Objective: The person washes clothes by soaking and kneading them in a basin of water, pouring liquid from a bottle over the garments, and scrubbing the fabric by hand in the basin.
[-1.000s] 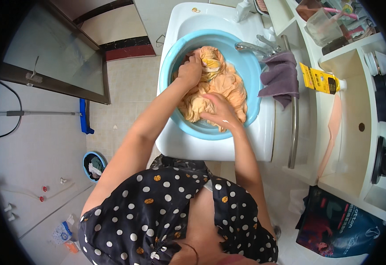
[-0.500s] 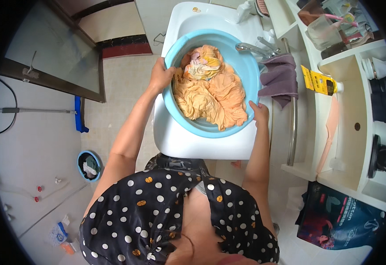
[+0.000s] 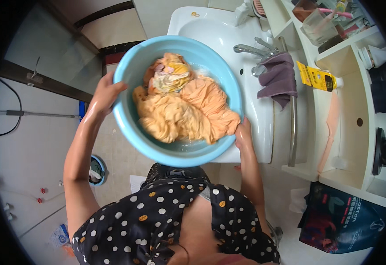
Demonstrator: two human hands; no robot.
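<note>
blue basin (image 3: pixel 171 157) is between the two hands, partly over the white sink (image 3: pixel 258 141) and jutting past its edge on the left hand's side. the left hand (image 3: pixel 106 93) grasps the rim, with the other fingers mostly out of sight outside the wall. the right hand (image 3: pixel 243 132) grips the opposite side, closer to the body, its fingers partly hidden. whether the basin touches the sink, i cannot tell. inside, between the hands, lie a bunched yellow-orange cloth (image 3: pixel 164 117), a peach cloth (image 3: pixel 207 101) reaching the rim just beside the right hand, and a patterned cloth (image 3: pixel 171 78) farther from the body than both hands. beyond the right hand are the metal faucet (image 3: pixel 255 50) and a purple towel (image 3: pixel 281 73) draped over a bar (image 3: pixel 293 137). nearer the body than the left hand, a smaller blue bucket (image 3: pixel 105 170) holds fabric.
</note>
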